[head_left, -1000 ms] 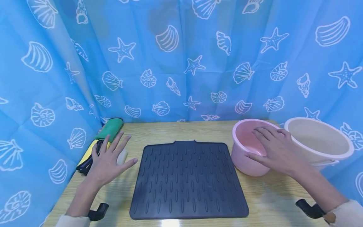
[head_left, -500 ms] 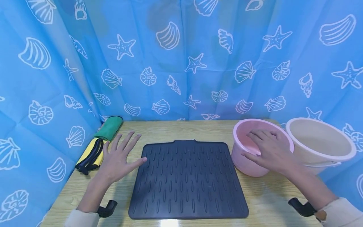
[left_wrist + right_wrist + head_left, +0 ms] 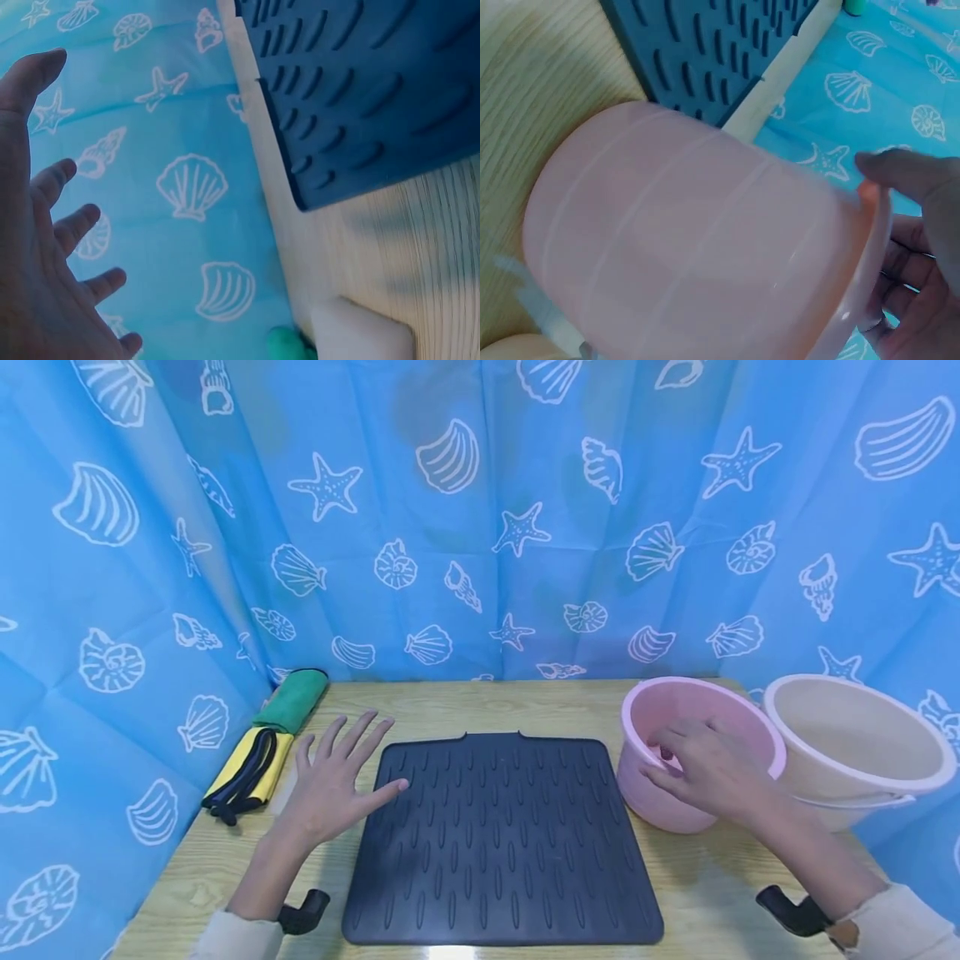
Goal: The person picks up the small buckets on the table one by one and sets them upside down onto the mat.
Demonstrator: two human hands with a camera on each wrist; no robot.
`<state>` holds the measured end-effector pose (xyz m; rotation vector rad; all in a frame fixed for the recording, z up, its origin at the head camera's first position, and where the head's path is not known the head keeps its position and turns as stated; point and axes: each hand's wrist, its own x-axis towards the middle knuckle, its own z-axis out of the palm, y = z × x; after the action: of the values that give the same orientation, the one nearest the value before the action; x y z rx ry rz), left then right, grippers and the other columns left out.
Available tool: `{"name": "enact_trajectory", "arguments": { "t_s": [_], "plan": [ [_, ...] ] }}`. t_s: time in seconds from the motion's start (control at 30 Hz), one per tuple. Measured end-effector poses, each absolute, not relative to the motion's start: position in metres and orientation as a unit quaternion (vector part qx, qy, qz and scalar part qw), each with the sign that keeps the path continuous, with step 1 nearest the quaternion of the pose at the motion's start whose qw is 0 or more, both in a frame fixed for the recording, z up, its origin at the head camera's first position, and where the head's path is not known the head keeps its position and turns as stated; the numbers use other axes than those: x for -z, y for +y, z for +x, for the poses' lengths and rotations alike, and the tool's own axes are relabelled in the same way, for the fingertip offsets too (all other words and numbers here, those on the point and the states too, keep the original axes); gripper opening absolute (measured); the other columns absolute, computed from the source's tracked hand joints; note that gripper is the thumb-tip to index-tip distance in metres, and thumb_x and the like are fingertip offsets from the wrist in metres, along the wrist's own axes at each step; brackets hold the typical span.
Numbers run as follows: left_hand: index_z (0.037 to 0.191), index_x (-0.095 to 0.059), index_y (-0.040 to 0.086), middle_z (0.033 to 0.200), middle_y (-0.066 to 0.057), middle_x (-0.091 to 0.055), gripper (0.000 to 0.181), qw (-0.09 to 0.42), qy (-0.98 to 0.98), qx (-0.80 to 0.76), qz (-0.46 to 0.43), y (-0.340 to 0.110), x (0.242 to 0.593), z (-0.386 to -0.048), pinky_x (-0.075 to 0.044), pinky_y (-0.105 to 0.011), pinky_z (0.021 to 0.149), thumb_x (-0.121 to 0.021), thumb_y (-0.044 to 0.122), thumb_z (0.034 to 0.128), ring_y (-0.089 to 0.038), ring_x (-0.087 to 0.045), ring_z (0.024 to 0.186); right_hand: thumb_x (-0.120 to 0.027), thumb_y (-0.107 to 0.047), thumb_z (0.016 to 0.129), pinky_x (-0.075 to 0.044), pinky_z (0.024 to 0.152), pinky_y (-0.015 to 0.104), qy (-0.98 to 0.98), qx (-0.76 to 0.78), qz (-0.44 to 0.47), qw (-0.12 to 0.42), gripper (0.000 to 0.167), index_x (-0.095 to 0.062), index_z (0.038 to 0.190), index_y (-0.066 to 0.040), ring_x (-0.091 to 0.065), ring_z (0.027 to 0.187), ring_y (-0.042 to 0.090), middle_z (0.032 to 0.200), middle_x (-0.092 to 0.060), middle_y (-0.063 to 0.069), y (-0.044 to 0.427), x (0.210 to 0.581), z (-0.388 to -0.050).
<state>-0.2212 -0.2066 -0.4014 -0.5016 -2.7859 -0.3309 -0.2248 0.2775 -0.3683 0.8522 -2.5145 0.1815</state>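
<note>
My right hand [image 3: 712, 768] is at the near left rim of the pink bucket [image 3: 663, 806], fingers curled inside and thumb outside. In the right wrist view the thumb of this hand [image 3: 922, 225] lies against the rim of the pink bucket [image 3: 682, 232], with the fingers bent on the other side. My left hand [image 3: 326, 797], fingers spread and holding nothing, hovers by the left edge of the dark ribbed mat [image 3: 502, 843]. The left wrist view has that hand [image 3: 45, 247] clear of the mat [image 3: 360, 97].
A cream bucket [image 3: 832, 777] stands right of the pink one. At the left lie a green cloth [image 3: 294, 700] and a yellow cloth with black trim [image 3: 251, 768]. A white block [image 3: 360, 330] is on the table near the left hand. A blue shell-patterned curtain [image 3: 450, 552] hangs behind.
My left hand has moved right, from over the yellow cloth towards the mat. My right hand has come lower and left, its fingers curling into the pink bucket over the rim.
</note>
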Motion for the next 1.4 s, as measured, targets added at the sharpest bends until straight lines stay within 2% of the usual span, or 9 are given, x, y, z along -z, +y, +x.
{"name": "enact_trajectory", "arguments": {
  "t_s": [0.13,0.27,0.53,0.8,1.0,1.2,1.4],
  "plan": [
    [0.160,-0.024,0.033,0.164,-0.002,-0.023,0.090,0.146,-0.966,0.119,-0.175,-0.202,0.402,-0.221,-0.009,-0.073,0.107,-0.056,0.073,0.0861,-0.040,-0.015,0.148,-0.075,-0.001,0.071,-0.038,0.054,0.033,-0.920,-0.070,0.305,0.235,0.023,-0.054,0.069,-0.011,-0.040,0.058,0.015,0.061,-0.043,-0.005,0.271,0.367,-0.227],
    [0.160,-0.023,0.033,0.165,-0.001,-0.021,0.090,0.144,-0.966,0.120,-0.179,-0.198,0.402,-0.222,-0.009,-0.073,0.107,-0.056,0.074,0.0862,-0.038,-0.014,0.148,-0.072,0.006,0.066,-0.037,0.051,0.033,-0.919,-0.066,0.293,0.256,0.028,-0.049,0.067,-0.010,-0.038,0.056,0.016,0.060,-0.040,-0.003,0.270,0.365,-0.227],
    [0.159,-0.026,0.032,0.164,-0.001,-0.024,0.089,0.156,-0.958,0.136,-0.196,-0.189,0.401,-0.224,-0.011,-0.072,0.107,-0.058,0.071,0.0859,-0.038,-0.017,0.148,-0.075,0.002,0.067,-0.033,0.053,0.029,-0.901,-0.105,0.305,0.291,0.027,-0.051,0.071,-0.009,-0.036,0.058,0.013,0.063,-0.038,-0.006,0.281,0.357,-0.221],
    [0.159,-0.027,0.032,0.163,0.000,-0.026,0.089,0.161,-0.953,0.145,-0.210,-0.173,0.401,-0.227,-0.015,-0.071,0.107,-0.057,0.072,0.0860,-0.036,-0.019,0.148,-0.079,-0.001,0.067,-0.037,0.053,0.031,-0.901,-0.109,0.293,0.299,0.022,-0.059,0.075,-0.005,-0.040,0.060,0.014,0.065,-0.048,-0.003,0.287,0.344,-0.216],
    [0.160,-0.025,0.033,0.164,0.002,-0.023,0.088,0.152,-0.951,0.160,-0.215,-0.160,0.403,-0.230,-0.014,-0.069,0.109,-0.056,0.072,0.0865,-0.035,-0.019,0.148,-0.081,-0.001,0.068,-0.040,0.053,0.030,-0.910,-0.122,0.271,0.289,0.023,-0.061,0.078,-0.005,-0.043,0.062,0.014,0.067,-0.051,-0.002,0.284,0.339,-0.209],
    [0.158,-0.030,0.029,0.163,-0.001,-0.027,0.087,0.155,-0.943,0.185,-0.229,-0.148,0.405,-0.233,-0.016,-0.070,0.108,-0.058,0.069,0.0868,-0.036,-0.022,0.147,-0.081,0.001,0.068,-0.040,0.052,0.029,-0.902,-0.133,0.269,0.310,0.024,-0.061,0.078,-0.007,-0.044,0.064,0.014,0.069,-0.052,-0.001,0.279,0.333,-0.204],
    [0.159,-0.028,0.032,0.163,0.001,-0.026,0.086,0.148,-0.940,0.202,-0.234,-0.138,0.407,-0.235,-0.016,-0.069,0.108,-0.056,0.070,0.0875,-0.035,-0.023,0.147,-0.082,0.000,0.069,-0.042,0.053,0.029,-0.894,-0.154,0.266,0.327,0.024,-0.062,0.079,-0.009,-0.046,0.066,0.014,0.072,-0.055,0.000,0.272,0.328,-0.199]
  ]
}}
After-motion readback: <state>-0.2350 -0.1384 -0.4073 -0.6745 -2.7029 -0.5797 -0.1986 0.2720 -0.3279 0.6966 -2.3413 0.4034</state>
